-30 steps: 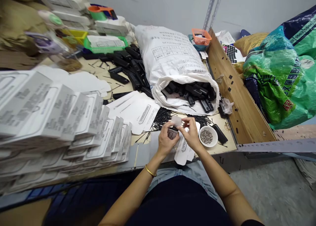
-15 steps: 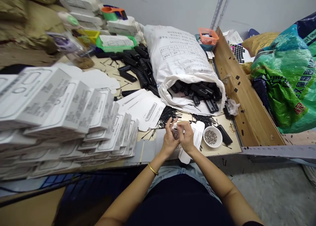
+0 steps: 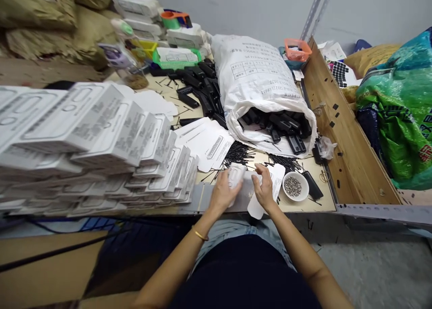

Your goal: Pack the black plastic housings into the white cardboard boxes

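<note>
My left hand (image 3: 222, 193) is closed around a small white printed box (image 3: 236, 174) near the table's front edge. To its right, my right hand (image 3: 263, 187) holds nothing, its fingers apart and slightly curled. Beside and partly under that hand lies a flat white carton (image 3: 277, 176). A white bowl (image 3: 305, 189) full of small metal pieces stands right of it. Behind my hands are heaps of thin black rods (image 3: 238, 153). More flat printed cartons (image 3: 207, 144) are spread out behind my left hand.
Stacked white boxes (image 3: 101, 124) fill the left side. An open white sack (image 3: 258, 70) of black plastic parts lies behind my hands. A black case (image 3: 313, 186) sits beside the bowl. The wooden side board (image 3: 357, 151) bounds the table at right.
My hands have come apart. My left hand has moved left with the white box, and my right hand has let go of it and opened. The view has turned slightly left.
</note>
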Motion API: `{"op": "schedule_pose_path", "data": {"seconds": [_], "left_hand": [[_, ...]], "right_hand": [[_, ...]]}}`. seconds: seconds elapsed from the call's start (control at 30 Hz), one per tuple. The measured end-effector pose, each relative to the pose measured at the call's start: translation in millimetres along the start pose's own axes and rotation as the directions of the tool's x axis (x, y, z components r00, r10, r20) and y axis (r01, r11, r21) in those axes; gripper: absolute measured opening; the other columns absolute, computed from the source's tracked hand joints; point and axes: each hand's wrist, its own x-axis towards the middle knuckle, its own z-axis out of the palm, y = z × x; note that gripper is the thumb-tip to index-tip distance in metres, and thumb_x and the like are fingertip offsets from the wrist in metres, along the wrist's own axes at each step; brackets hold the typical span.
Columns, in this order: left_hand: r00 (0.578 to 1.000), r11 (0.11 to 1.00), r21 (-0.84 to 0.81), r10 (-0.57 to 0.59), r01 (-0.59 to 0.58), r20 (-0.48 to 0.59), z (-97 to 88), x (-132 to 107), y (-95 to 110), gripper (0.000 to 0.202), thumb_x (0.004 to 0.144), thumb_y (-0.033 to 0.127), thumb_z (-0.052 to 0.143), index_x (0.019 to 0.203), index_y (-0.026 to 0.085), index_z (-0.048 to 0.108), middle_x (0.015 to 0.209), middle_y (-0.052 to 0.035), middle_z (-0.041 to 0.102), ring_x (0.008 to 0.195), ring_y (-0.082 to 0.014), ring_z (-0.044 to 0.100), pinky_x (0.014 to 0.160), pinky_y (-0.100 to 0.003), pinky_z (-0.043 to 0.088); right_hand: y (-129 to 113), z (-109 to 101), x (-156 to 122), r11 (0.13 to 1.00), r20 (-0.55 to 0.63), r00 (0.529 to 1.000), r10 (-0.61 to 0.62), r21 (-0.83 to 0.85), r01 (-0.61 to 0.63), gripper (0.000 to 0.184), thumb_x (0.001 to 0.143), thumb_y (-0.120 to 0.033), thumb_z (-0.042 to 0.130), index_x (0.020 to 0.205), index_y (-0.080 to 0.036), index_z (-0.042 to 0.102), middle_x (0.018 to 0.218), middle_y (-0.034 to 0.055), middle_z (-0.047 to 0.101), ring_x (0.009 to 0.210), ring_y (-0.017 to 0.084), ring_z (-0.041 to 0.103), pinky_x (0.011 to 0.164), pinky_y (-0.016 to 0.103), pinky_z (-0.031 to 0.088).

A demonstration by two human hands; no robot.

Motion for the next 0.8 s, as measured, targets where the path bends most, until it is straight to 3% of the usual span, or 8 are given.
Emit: {"op": "schedule_pose_path", "data": {"seconds": [0.07, 0.13, 0.27, 0.47, 0.8], "left_hand": [[0.994, 0.975, 0.199, -0.085, 0.097, -0.070, -14.9, -0.2, -19.2, 0.064, 0.081, 0.041, 0.054, 0.133, 0.007, 0.036, 0.114, -0.0208, 0.053, 0.108, -0.0330, 0.053, 0.087, -0.047, 0.047], [0.990, 0.923, 0.364, -0.094, 0.125, -0.102, -23.5, -1.2, -36.6, 0.069, 0.082, 0.031, 0.054, 0.139, 0.004, 0.027, 0.122, -0.0248, 0.048, 0.117, -0.0360, 0.048, 0.091, -0.049, 0.045], [0.996, 0.831, 0.550, -0.071, 0.089, -0.055, -18.6, -5.9, -55.2, 0.060, 0.081, 0.011, 0.046, 0.139, 0.008, 0.032, 0.136, -0.0261, 0.039, 0.130, -0.0363, 0.036, 0.099, -0.048, 0.040], [0.990, 0.799, 0.584, -0.119, 0.141, -0.076, -5.6, -7.3, -65.2, 0.066, 0.078, -0.005, 0.032, 0.142, 0.010, 0.031, 0.148, -0.0226, 0.029, 0.137, -0.0312, 0.030, 0.105, -0.044, 0.037], [0.989, 0.813, 0.564, -0.129, 0.146, -0.070, -6.4, -8.1, -69.4, 0.067, 0.079, -0.005, 0.035, 0.143, 0.011, 0.029, 0.149, -0.0209, 0.027, 0.138, -0.0308, 0.027, 0.107, -0.044, 0.035]], "right_hand": [[0.8, -9.0, 1.6, 0.997, 0.002, 0.997, 0.078, 0.026, -0.078, 0.032, 0.091, -0.033, 0.045, 0.120, -0.020, 0.050, 0.113, 0.0102, 0.059, 0.103, 0.020, 0.057, 0.091, 0.040, 0.048], [3.5, -20.3, 2.9, 0.991, 0.012, 0.991, 0.130, 0.029, -0.130, 0.031, 0.091, -0.034, 0.047, 0.118, -0.020, 0.051, 0.109, 0.0097, 0.061, 0.100, 0.020, 0.058, 0.090, 0.039, 0.048], [16.6, -43.6, 2.2, 0.979, 0.003, 0.979, 0.205, -0.002, -0.205, 0.029, 0.089, -0.034, 0.049, 0.113, -0.019, 0.053, 0.106, 0.0089, 0.063, 0.095, 0.020, 0.060, 0.087, 0.038, 0.048], [38.6, -60.1, -5.0, 0.959, -0.016, 0.961, 0.278, -0.053, -0.278, 0.031, 0.086, -0.038, 0.051, 0.108, -0.018, 0.056, 0.100, 0.0097, 0.066, 0.091, 0.022, 0.062, 0.084, 0.039, 0.047], [53.9, -66.6, -9.2, 0.938, 0.046, 0.938, 0.343, -0.066, -0.339, 0.034, 0.082, -0.045, 0.052, 0.102, -0.018, 0.060, 0.101, 0.0110, 0.067, 0.092, 0.025, 0.062, 0.086, 0.041, 0.045]]}}
